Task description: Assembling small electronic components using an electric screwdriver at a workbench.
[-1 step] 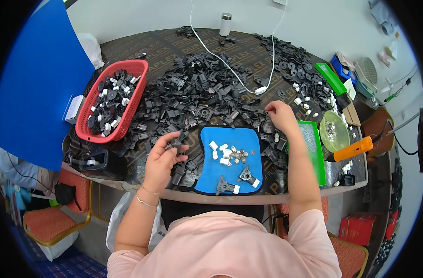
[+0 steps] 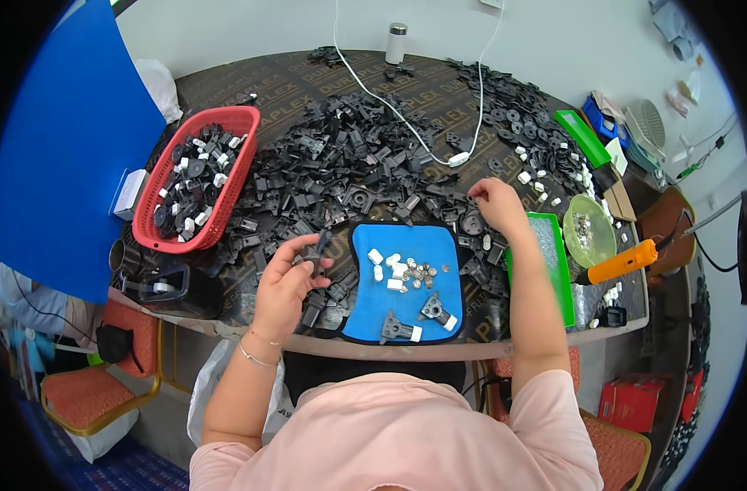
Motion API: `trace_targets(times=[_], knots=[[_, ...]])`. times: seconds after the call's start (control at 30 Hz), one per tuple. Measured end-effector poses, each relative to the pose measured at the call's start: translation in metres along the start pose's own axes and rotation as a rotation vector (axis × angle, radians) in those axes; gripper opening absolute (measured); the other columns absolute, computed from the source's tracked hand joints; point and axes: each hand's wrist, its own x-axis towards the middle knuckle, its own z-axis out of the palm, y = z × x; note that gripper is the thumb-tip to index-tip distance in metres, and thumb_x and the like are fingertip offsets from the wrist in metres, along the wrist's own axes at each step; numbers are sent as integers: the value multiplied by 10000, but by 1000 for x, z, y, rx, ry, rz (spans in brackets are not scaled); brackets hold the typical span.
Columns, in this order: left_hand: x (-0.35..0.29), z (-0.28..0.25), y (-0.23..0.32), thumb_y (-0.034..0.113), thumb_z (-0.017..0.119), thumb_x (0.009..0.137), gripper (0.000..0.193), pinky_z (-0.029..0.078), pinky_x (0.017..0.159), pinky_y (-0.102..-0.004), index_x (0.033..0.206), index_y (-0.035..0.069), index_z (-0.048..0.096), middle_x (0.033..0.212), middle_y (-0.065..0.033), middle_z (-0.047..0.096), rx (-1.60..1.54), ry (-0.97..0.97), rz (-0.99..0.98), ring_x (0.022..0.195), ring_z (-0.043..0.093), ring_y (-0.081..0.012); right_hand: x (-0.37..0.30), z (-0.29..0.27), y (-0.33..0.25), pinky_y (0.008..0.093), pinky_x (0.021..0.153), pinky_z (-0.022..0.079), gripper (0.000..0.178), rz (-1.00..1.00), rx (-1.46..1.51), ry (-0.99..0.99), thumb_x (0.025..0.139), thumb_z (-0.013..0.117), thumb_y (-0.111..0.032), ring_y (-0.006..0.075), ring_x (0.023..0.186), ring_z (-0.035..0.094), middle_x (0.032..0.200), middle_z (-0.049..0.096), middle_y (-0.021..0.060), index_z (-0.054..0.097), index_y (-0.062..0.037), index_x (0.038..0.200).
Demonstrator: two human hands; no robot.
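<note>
Left of the blue mat [image 2: 361,315], my left hand [image 2: 285,282] holds a small black plastic part [image 2: 323,242] between thumb and fingers. My right hand [image 2: 500,204] reaches to the black parts right of the mat's far corner, its fingertips bent together; what they grip, if anything, is hidden. White plastic pieces [image 2: 374,256] and small round metal pieces [image 2: 417,284] lie loose on the mat. Nearer to me on it rest two black plastic assemblies with white ends, one at the front edge [image 2: 394,326] and another assembly [image 2: 436,309] to its right.
A large heap of black plastic parts [image 2: 341,155] spreads behind the mat. At left stands a red basket [image 2: 241,176] of black and white parts. On the right are a green tray [image 2: 563,286], a pale green bowl [image 2: 607,245] and an orange-handled tool [image 2: 623,262]. A white cable [image 2: 373,94] crosses the heap.
</note>
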Motion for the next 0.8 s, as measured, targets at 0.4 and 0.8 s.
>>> trace_targets(times=[0.4,0.8], knots=[[-20,24,-4,-69,659,737,566,470,852,-275,1257,39,462,1225,-68,438,199,-143,-21,971,519,-136,-35,-17,-13,444,1008,354,510,80,-329,-342,660,792,-302,235,1211,481,1226,561,47,656,-175,1135],[-28,15,-16,-20,836,581,856,428,865,-240,1292,68,369,1133,-52,440,424,-149,81,996,486,-129,19,-6,46,368,853,498,317,54,-135,-108,767,682,-74,283,974,634,1038,664,139,659,-60,1083]])
